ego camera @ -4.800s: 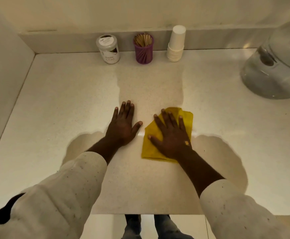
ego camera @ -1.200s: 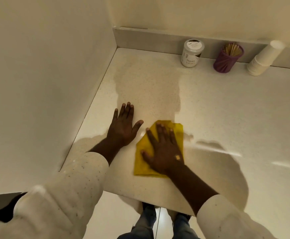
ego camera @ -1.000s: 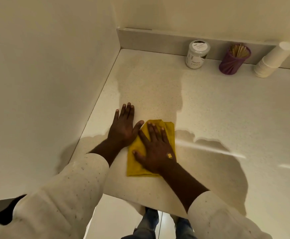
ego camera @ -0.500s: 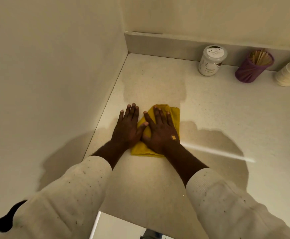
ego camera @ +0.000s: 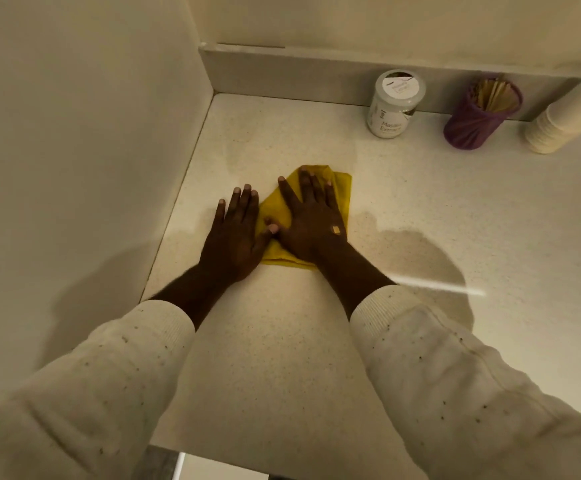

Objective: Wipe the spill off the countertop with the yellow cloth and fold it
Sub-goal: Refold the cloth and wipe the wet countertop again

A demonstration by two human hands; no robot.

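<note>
Speckled countertop (ego camera: 282,341), corner spot: right hand (ego camera: 311,225) spread flat on the yellow cloth (ego camera: 341,192), left hand (ego camera: 235,237) splayed beside, thumb overlapping; press evenly and overlap strokes, I'd say

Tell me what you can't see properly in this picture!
Head view only:
- The yellow cloth: its middle is hidden under the right hand.
- The paper cups: the stack's top is cut off by the right edge.
- The jar: its small label print is too blurred to read fully.
</note>
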